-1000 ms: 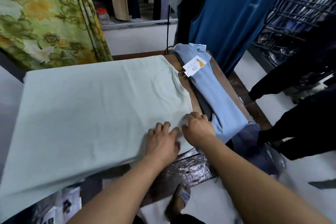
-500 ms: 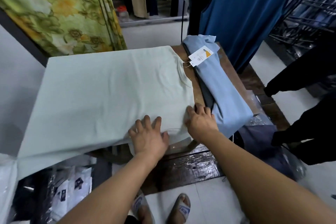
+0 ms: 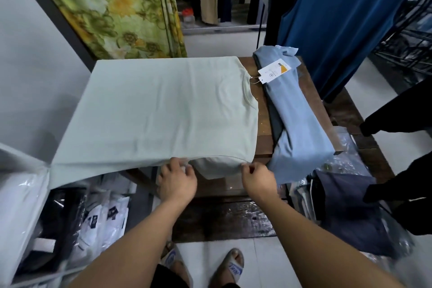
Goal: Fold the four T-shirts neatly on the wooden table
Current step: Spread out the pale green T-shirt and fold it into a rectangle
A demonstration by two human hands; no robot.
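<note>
Head view: a pale mint-green cotton T-shirt (image 3: 163, 112) lies spread flat over the left and centre of the dark wooden table (image 3: 264, 128). Its short sleeve (image 3: 217, 167) hangs over the near edge, where the left hand (image 3: 177, 180) and right hand (image 3: 257, 176) each pinch one end with curled fingers. A light blue tagged T-shirt (image 3: 297, 119) lies as a rough strip along the right edge over a dark grey garment (image 3: 275, 124). Progress is judged early: no neat fold is finished, and a fourth shirt cannot be identified.

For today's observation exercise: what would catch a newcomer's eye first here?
The pale green T-shirt spread across the wooden table fills the middle. The left hand and right hand grip its near edge. A light blue shirt with a white tag lies to its right.
</note>
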